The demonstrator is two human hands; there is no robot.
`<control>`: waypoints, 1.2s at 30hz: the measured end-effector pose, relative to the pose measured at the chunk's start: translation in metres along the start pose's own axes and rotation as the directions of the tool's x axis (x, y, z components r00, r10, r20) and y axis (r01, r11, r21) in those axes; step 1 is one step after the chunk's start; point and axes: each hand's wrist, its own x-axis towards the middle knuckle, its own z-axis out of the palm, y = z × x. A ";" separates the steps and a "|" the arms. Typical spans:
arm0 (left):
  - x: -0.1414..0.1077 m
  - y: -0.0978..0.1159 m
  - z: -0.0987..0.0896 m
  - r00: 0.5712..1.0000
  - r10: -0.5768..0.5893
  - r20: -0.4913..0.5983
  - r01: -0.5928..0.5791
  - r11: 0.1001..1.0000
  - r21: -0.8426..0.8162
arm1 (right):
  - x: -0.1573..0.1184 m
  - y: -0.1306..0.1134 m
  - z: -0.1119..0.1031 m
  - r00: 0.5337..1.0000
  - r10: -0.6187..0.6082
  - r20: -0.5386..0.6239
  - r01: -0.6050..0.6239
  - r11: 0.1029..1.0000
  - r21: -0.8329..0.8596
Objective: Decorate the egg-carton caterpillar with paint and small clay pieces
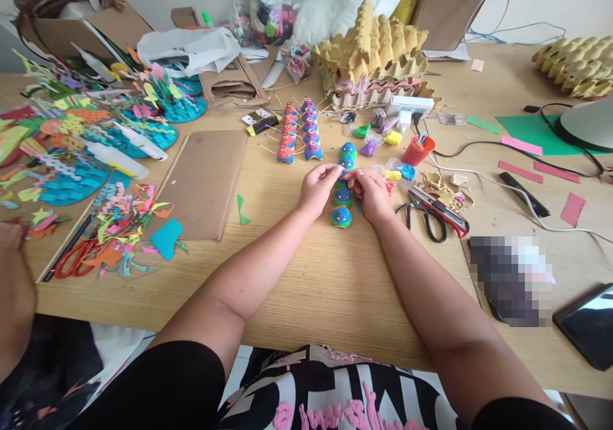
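Both hands meet over a row of blue-and-green painted egg-carton cups (341,216) with small yellow dots. My left hand (320,190) is closed in a pinch, its fingertips near the middle of the row. Opposite it, my right hand (371,195) also pinches. A tiny reddish bit shows between the fingertips, too small to name. Part of the row is hidden behind the fingers. Just beyond stand a red-and-blue egg-carton caterpillar (286,151) and a purple-and-blue one (313,150), with thin sticks poking out at their sides.
Scissors (435,227) and a red cutter (443,209) lie right of my right hand, near a red cup (418,151). Egg trays (368,46) are stacked behind. Cardboard (204,181), paper scraps (119,225) and glue bottles (117,159) lie left. Another person's arm (16,289) rests at far left.
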 end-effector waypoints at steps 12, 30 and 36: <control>0.001 0.001 0.000 1.000 -0.008 -0.018 0.008 1.000 -0.023 | 0.000 0.000 0.000 1.000 -0.012 -0.020 0.013 0.999 0.031; 0.001 0.000 0.000 1.000 0.002 -0.016 -0.003 0.999 -0.043 | 0.001 0.003 -0.001 0.999 -0.039 -0.005 0.039 0.999 0.001; 0.001 0.001 0.000 1.000 -0.012 -0.021 0.011 1.000 -0.020 | 0.002 0.005 -0.002 0.999 -0.045 -0.029 0.043 0.996 -0.072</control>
